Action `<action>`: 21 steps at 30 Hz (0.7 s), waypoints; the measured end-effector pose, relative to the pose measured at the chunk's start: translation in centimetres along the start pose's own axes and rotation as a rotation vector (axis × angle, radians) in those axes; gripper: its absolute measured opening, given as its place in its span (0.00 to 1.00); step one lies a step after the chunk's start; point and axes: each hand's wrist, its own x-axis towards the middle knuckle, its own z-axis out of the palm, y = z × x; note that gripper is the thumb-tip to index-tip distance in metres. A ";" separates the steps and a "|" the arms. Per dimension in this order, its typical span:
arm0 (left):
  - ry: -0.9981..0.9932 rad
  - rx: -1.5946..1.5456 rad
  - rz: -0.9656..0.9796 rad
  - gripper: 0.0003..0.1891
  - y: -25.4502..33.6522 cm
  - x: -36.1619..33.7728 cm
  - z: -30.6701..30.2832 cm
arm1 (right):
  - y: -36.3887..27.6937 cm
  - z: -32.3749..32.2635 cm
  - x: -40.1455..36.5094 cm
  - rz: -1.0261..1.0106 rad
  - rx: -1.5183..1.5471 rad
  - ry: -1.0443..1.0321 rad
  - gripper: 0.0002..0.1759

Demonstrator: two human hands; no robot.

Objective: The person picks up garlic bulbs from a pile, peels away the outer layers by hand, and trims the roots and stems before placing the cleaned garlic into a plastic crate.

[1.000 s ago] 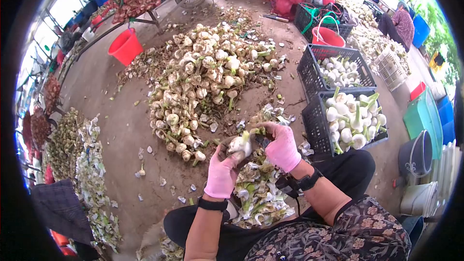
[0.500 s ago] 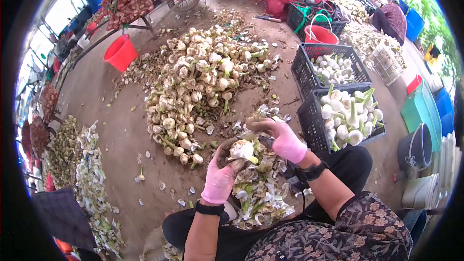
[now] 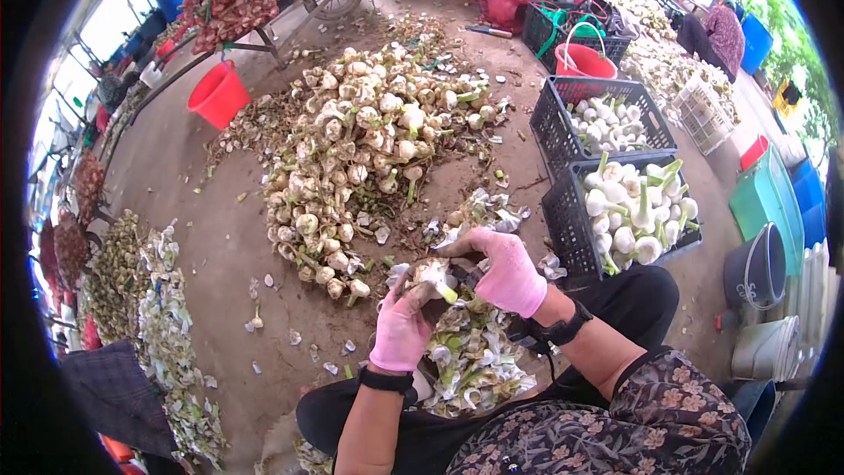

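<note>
My left hand point(image 3: 402, 327), in a pink glove with soiled fingers, is wrapped round a garlic bulb point(image 3: 431, 273). The bulb's green-tipped stem points down to the right. Close against its right side is my right hand point(image 3: 510, 271), gloved alike, with the fingers curled. Something dark shows under those fingers, too hidden to name. Below both hands lies a heap of peeled garlic skins and leaves point(image 3: 475, 356). Beyond them spreads a large pile of unpeeled garlic bulbs point(image 3: 352, 141).
To the right, two black crates point(image 3: 563, 222) hold white, cleaned garlic. A red bucket point(image 3: 587, 63) stands behind them, another red bucket point(image 3: 218, 95) at the left. Buckets and tubs point(image 3: 769, 202) line the right side. A person point(image 3: 716, 35) sits at the far right.
The bulb has turned in my left hand, its stem now pointing more downward. My right hand has shifted slightly down and left, closer over the bulb.
</note>
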 end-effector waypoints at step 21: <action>-0.038 0.247 0.018 0.20 0.4 -0.3 1.8 | -0.3 -3.1 0.4 -0.038 -0.147 -0.270 0.23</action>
